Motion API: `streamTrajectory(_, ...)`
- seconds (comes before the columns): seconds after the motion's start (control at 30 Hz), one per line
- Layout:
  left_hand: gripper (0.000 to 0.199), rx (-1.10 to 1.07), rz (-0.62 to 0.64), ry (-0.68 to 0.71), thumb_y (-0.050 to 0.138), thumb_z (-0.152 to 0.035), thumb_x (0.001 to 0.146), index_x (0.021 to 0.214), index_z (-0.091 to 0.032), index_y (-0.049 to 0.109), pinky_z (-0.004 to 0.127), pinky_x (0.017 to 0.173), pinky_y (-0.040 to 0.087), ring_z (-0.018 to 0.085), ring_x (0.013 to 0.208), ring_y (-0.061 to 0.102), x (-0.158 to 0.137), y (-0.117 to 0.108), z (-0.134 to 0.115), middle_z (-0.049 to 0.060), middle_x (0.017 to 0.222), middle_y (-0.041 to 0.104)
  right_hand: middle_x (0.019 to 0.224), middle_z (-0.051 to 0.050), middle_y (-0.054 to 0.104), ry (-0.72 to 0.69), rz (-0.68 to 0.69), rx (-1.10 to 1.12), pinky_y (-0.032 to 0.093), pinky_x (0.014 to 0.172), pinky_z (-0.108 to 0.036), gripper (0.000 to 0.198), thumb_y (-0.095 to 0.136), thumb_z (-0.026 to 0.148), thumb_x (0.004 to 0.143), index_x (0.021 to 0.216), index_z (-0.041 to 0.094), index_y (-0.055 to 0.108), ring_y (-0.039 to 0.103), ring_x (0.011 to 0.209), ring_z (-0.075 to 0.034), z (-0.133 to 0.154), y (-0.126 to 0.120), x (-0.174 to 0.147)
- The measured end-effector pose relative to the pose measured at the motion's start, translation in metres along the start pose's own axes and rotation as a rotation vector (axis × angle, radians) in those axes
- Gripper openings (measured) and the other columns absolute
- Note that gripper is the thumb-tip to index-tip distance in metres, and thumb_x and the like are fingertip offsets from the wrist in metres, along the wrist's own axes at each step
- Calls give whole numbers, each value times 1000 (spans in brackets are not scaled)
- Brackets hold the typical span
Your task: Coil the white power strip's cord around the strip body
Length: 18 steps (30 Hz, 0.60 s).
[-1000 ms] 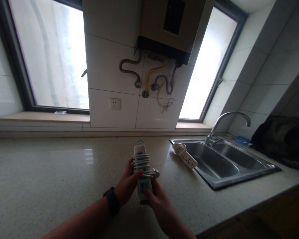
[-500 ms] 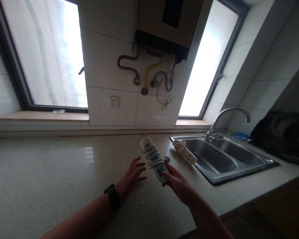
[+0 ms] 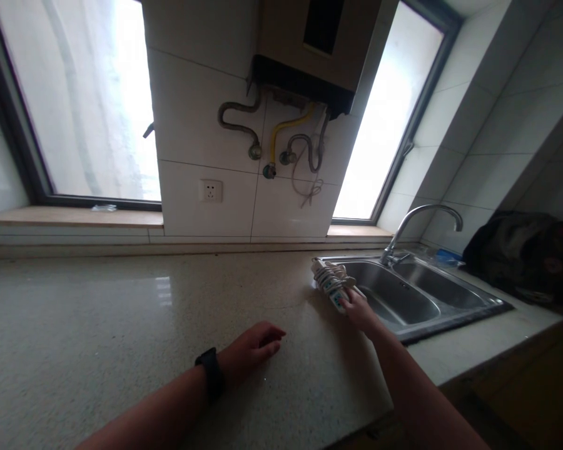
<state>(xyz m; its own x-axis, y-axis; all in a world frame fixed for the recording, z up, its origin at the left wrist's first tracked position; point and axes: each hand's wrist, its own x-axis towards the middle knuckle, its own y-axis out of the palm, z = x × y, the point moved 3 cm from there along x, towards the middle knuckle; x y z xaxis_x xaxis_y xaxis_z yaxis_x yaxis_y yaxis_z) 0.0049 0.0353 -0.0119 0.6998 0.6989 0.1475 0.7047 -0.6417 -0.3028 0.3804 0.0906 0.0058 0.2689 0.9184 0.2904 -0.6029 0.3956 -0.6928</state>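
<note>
My right hand [image 3: 359,311] grips the lower end of a white power strip [image 3: 327,282] with teal socket faces and its white cord wound around it. The strip is at the sink's left edge, beside a second white power strip [image 3: 356,291], which is mostly hidden behind it and my fingers. Whether the held strip touches the counter I cannot tell. My left hand [image 3: 254,345], with a black watch [image 3: 210,372] on the wrist, is over the counter with nothing in it. Its fingers are loosely bent, with a gap between them and the thumb.
A double-bowl steel sink [image 3: 394,300] with a curved faucet [image 3: 420,215] lies to the right. Beyond it sits a dark bag [image 3: 516,250]. The speckled counter [image 3: 98,331] stretches left. On the wall are a socket [image 3: 211,190] and a water heater [image 3: 304,56] with hoses.
My right hand has carried the power strip rightward, from the middle of the counter to beside the other strip. My left hand has drawn its fingers in and stays near the same place.
</note>
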Motion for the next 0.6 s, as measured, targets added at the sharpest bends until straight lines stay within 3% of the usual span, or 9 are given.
streamTrajectory(0.07,33,51,1,6,58,-37,93,122,-21,64,40,98,46,24,113,60,0,0,-2,10,121,63,109,-14,69,9,-18,-80,49,91,-38,44,57,30,82,122,13,62,65,103,-28,-5,3,2)
streamTrajectory(0.2,30,161,12,17,57,-34,92,118,-21,67,38,92,47,23,105,62,-1,-1,-6,9,115,66,113,-18,67,59,-91,-134,47,94,-41,43,55,36,85,119,9,60,62,109,-33,-5,4,-2)
streamTrajectory(0.37,27,232,23,67,56,-32,92,113,-22,70,37,88,47,23,100,61,-2,-1,-8,8,110,67,125,-23,56,34,-195,-346,45,95,-41,51,53,34,89,132,8,46,57,116,-34,15,4,-27)
streamTrajectory(0.5,26,249,8,132,55,-34,92,110,-23,71,38,86,47,24,97,61,-2,1,-8,9,105,66,134,-28,46,-111,-352,-602,36,98,-56,53,52,34,90,136,9,44,45,123,-44,63,7,-60)
streamTrajectory(0.6,26,286,-13,173,54,-32,91,111,-25,71,40,86,47,25,96,60,-4,-1,-10,10,106,65,138,-21,46,-377,-297,-509,30,104,-54,45,51,28,91,133,15,47,41,128,-39,122,25,-85)
